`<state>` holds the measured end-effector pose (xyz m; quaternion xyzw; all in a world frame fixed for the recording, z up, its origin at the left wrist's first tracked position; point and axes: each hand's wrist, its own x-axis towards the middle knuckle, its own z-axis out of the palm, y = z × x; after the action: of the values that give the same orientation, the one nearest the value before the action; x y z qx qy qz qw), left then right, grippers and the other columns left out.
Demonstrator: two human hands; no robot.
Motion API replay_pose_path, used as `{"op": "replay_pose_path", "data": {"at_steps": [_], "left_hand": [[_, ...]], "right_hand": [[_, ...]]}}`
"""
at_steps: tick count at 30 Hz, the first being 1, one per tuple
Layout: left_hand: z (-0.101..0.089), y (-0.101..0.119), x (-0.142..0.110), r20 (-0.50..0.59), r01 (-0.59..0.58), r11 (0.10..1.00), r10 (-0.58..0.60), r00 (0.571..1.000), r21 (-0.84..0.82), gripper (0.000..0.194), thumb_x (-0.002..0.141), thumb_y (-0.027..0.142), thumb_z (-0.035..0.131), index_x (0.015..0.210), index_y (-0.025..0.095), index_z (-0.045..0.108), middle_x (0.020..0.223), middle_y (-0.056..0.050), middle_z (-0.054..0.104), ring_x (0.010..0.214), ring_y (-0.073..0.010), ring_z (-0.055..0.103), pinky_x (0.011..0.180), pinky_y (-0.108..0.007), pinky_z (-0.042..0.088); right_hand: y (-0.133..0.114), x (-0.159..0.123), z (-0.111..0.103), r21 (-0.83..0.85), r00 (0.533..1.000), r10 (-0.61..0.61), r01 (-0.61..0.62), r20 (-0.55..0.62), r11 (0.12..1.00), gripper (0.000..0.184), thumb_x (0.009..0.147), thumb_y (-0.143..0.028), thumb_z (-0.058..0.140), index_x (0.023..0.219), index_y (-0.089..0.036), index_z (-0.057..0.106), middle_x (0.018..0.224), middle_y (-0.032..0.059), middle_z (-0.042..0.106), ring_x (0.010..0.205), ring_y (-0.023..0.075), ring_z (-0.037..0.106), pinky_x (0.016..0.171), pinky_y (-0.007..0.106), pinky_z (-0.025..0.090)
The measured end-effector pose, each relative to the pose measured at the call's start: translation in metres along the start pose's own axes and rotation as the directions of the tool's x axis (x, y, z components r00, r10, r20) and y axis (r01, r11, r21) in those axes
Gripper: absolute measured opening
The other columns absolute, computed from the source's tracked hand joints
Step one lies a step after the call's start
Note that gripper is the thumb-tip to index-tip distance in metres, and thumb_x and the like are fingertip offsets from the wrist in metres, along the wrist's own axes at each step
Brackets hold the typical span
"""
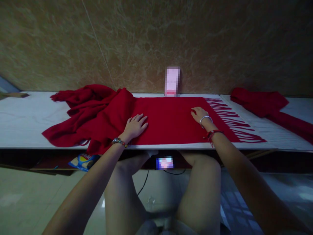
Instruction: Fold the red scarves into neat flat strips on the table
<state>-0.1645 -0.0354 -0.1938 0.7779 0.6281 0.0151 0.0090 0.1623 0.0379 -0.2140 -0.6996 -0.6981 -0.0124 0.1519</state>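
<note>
Scarf, red: centre to left of frame, on desk | left hand spread; right hand palm-down, fingers loosely bent | likely light, soft, limp; best grip fringed corners.

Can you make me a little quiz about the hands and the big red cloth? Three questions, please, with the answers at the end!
1. True or false: the left hand and the right hand are both on the big red cloth.

2. Which part of that cloth is bunched up?
A) The part on the person's left
B) The part in the middle, between the hands
C) The part on the person's right, by the spread-out fringe

3. Fill in the colour: next to the silver bangle is a ____ bracelet.

Key: 1. True; 2. A; 3. red
</note>
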Motion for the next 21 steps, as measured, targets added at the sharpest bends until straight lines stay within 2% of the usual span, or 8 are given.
{"op": "replay_pose_path", "data": {"at_steps": [6,12,18,21], "left_hand": [[-0.009,-0.003,0.012,-0.009,-0.072,0.987,0.074,0.997,0.145,0.048,0.096,0.041,0.032,0.140,0.024,0.042,0.139,-0.012,0.047,0.122,-0.0295,0.047,0.096,-0.043,0.041],[-0.023,-0.003,0.045,0.030,-0.116,0.966,0.112,0.993,0.229,0.043,0.094,0.037,0.038,0.130,0.018,0.053,0.121,-0.014,0.055,0.110,-0.0270,0.054,0.084,-0.033,0.047],[-0.008,-0.001,0.061,-0.107,0.000,0.990,0.015,0.994,0.140,0.044,0.094,0.027,0.029,0.128,0.014,0.053,0.113,-0.015,0.060,0.105,-0.0260,0.058,0.085,-0.034,0.047],[-0.004,-0.001,0.061,-0.128,0.010,0.992,0.006,0.992,0.122,0.044,0.093,0.027,0.030,0.127,0.014,0.055,0.114,-0.015,0.061,0.105,-0.0261,0.059,0.084,-0.034,0.047]], "right_hand": [[-0.008,-0.001,-0.001,-0.066,0.999,0.025,-0.023,0.033,0.998,0.042,0.088,-0.023,0.039,0.124,-0.014,0.058,0.132,0.0139,0.056,0.121,0.0273,0.050,0.100,0.043,0.041],[-0.018,-0.001,0.001,-0.086,0.999,-0.038,0.042,0.039,0.995,0.043,0.088,-0.024,0.037,0.126,-0.015,0.056,0.133,0.0148,0.055,0.121,0.0293,0.050,0.100,0.045,0.040],[-0.013,0.004,0.004,-0.065,0.998,-0.047,0.049,0.037,0.997,0.044,0.088,-0.025,0.038,0.126,-0.017,0.057,0.133,0.0137,0.055,0.121,0.0294,0.049,0.099,0.046,0.041],[-0.011,0.004,0.006,-0.047,0.997,-0.072,0.073,0.025,0.996,0.042,0.088,-0.026,0.039,0.125,-0.019,0.058,0.131,0.0130,0.056,0.120,0.0288,0.050,0.098,0.046,0.042]]}}
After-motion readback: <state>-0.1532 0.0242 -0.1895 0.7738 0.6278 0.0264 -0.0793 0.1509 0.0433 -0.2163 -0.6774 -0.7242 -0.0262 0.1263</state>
